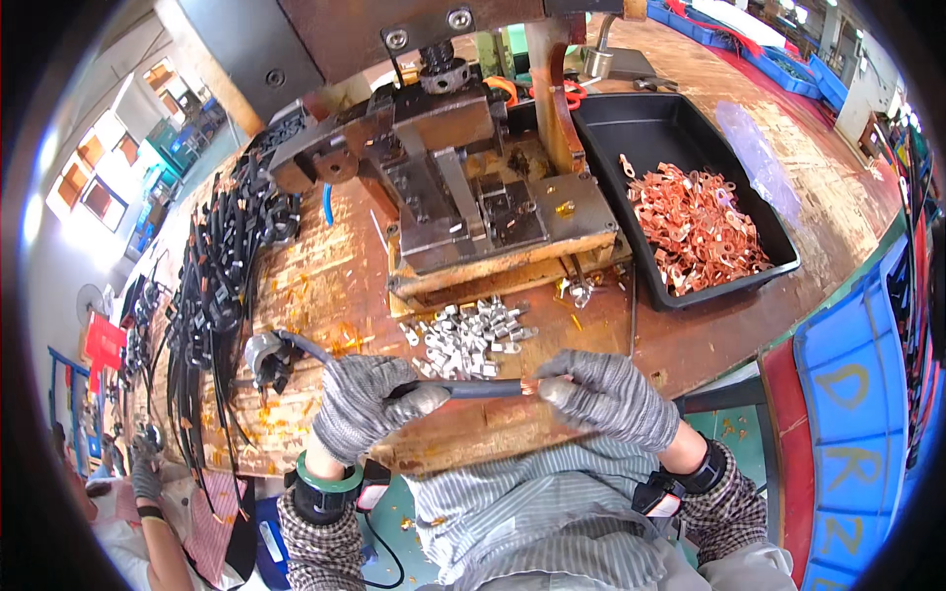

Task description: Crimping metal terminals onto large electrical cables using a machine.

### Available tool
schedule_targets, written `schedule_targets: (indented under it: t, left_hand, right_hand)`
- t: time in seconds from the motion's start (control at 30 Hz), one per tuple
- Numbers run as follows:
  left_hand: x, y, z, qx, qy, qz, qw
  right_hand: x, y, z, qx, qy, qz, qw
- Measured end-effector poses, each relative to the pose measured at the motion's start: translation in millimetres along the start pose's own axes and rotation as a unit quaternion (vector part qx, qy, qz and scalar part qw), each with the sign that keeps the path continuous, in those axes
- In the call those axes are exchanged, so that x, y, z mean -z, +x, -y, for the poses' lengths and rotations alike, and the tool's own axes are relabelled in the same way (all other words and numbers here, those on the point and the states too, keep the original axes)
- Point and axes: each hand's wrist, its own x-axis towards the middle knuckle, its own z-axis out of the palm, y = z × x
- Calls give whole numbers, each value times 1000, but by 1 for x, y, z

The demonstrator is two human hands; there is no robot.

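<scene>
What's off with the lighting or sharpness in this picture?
Head view: glare washes out the wall around the left-side windows; head view: fisheye distortion bends the blue bin near the dark rim; head view: the right gloved hand looks slightly blurred.

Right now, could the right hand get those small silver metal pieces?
Probably yes: nothing visible blocks the grey-gloved right hand from the silver metal pieces, though it's busy at the copper end of the black cable.

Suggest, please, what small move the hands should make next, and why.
Probably the right hand should twist the copper strands together: they show bare at the end of the black cable, right beside its fingers, while the left hand grips that cable.
</scene>
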Motion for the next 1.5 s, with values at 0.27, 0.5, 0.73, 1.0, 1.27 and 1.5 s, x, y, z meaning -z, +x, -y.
schedule_targets:
  t: [0.27, 0.5, 0.73, 1.0, 1.27, 1.5]
  left_hand:
    - [-29, 5, -41, -126, -13, 45, 991]
    - [-37, 15, -49, -153, -53, 55, 985]
    - [-39, 16, -50, -161, -76, 63, 982]
    - [-44, 16, -38, -165, -85, 77, 980]
    - [-40, 7, -42, -117, -29, 102, 987]
    - [11, -21, 17, 63, 291, -225, 928]
  right_hand:
    - [-22, -26, -5, -55, 178, -69, 980]
    - [-32, -43, -5, -73, 328, -179, 925]
    - [-44, -39, -11, -15, 185, -213, 959]
    - [-51, -34, -16, -19, 182, -201, 962]
    - [-49, -36, -7, -26, 148, -182, 972]
    - [-47, -45, -31, -24, 228, -215, 949]
